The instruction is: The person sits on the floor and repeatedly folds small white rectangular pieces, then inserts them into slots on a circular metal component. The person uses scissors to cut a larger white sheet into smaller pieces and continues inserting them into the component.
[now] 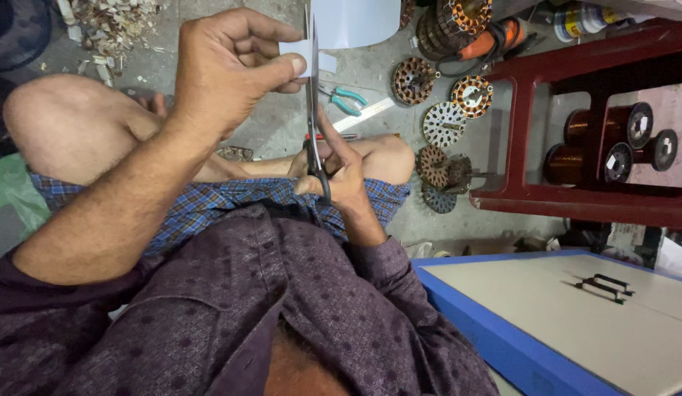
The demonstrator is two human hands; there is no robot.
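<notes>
White paper sheet (352, 22) sits at the top centre of the frame, pinched between thumb and fingers of the left hand (227, 70). Just below, the right hand (345, 176) clenches the scissors (313, 110), whose blades run up against the sheet's edge.

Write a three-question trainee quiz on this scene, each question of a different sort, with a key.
1. True or false: the right hand works the scissors.
2. What does the left hand pinch? A) pliers B) a white sheet C) a wire spool
3. Fill in: the teal-handled pliers lie on the ____.

Key: 1 true. 2 B, the white sheet, with the scissor blades along its edge. 3 floor, beside the round stator cores.
</notes>
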